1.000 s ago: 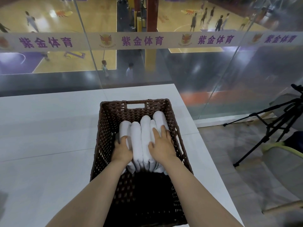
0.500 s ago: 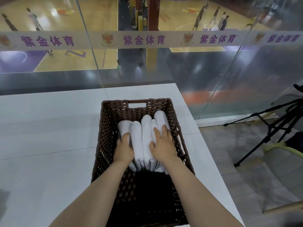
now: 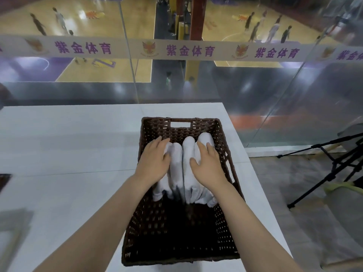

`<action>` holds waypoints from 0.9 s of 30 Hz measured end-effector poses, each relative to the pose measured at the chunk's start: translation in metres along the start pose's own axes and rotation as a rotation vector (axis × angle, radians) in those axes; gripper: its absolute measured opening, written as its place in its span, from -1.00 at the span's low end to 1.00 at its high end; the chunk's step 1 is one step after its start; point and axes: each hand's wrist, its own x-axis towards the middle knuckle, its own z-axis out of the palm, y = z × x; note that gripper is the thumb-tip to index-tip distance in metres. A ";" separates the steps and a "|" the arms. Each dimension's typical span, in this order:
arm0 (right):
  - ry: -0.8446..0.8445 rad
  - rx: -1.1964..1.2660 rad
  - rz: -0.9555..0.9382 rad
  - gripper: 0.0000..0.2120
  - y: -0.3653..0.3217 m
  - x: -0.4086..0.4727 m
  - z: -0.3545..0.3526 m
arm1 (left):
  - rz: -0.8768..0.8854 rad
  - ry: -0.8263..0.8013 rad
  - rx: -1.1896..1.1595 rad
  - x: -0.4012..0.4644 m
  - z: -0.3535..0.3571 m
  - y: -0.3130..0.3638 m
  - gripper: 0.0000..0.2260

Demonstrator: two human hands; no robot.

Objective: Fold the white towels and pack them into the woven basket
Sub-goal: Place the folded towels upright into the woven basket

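Observation:
A dark brown woven basket (image 3: pixel 225 154) stands on the white table, its far wall cut with a handle slot. Several folded white towels (image 3: pixel 185 163) stand side by side on edge in its far half. My left hand (image 3: pixel 154 162) lies flat on the leftmost towels, fingers straight and pointing away. My right hand (image 3: pixel 207 165) presses flat on the rightmost towels, fingers spread. The near half of the basket is dark and holds nothing I can see.
The white table (image 3: pixel 68 154) stretches to the left; its right edge runs just beside the basket. A glass wall with a printed band stands behind it. A black tripod (image 3: pixel 332 167) and a chair stand on the floor at right.
My left hand has slid forward and flattened over the left towels. The right hand has shifted slightly right and forward. The view has moved closer to the basket.

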 end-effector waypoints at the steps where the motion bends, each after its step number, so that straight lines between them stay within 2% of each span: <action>1: 0.000 0.031 -0.021 -0.40 -0.010 -0.005 0.000 | 0.026 0.029 0.004 -0.008 -0.011 0.000 -0.57; 5: -0.011 0.154 -0.129 -0.46 -0.055 -0.034 0.017 | 0.082 0.076 -0.015 -0.039 -0.041 -0.025 -0.59; 9: -0.045 0.176 -0.197 -0.46 -0.099 -0.058 0.052 | 0.087 0.054 -0.050 -0.076 -0.063 -0.069 -0.59; 13: -0.035 0.129 -0.268 -0.47 -0.148 -0.074 0.087 | 0.047 0.060 -0.031 -0.104 -0.093 -0.128 -0.58; 18: -0.100 0.101 -0.326 -0.51 -0.212 -0.097 0.148 | -0.060 0.085 -0.017 -0.145 -0.147 -0.217 -0.53; 22: -0.264 0.153 -0.249 -0.53 -0.255 -0.117 0.221 | -0.129 0.121 -0.005 -0.184 -0.195 -0.292 -0.43; 27: -0.466 0.260 -0.096 -0.55 -0.289 -0.141 0.315 | -0.207 0.161 0.017 -0.235 -0.241 -0.369 -0.53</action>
